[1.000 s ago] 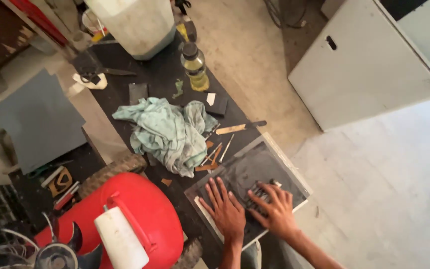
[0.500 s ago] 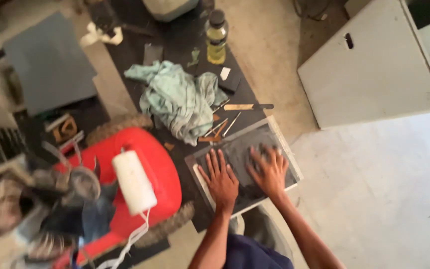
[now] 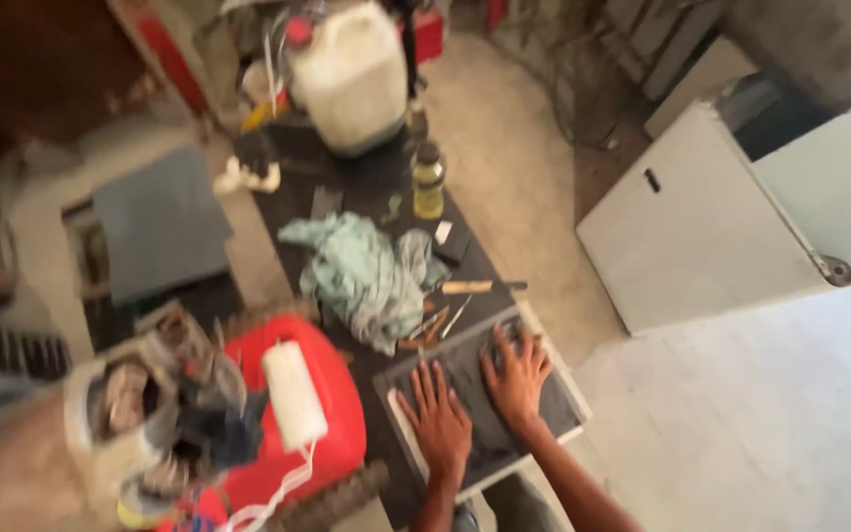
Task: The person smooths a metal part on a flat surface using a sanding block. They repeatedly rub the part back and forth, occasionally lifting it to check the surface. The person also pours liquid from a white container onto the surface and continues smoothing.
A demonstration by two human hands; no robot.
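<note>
Beyond the dark slab (image 3: pixel 475 394) under both flat, open, empty hands (image 3: pixel 440 426) (image 3: pixel 516 374) stands a yellow-labelled bottle (image 3: pixel 428 181).

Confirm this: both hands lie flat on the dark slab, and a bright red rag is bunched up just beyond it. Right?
Not quite. In the head view the rag is pale green, not red. The left hand and right hand do lie flat on the dark slab.

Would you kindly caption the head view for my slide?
Both hands, left hand and right hand, press flat on a dark sheet beside a crumpled green cloth.

Rag (image 3: pixel 366 276) behind slab (image 3: pixel 480 394), on bench (image 3: pixel 366 177)
</note>
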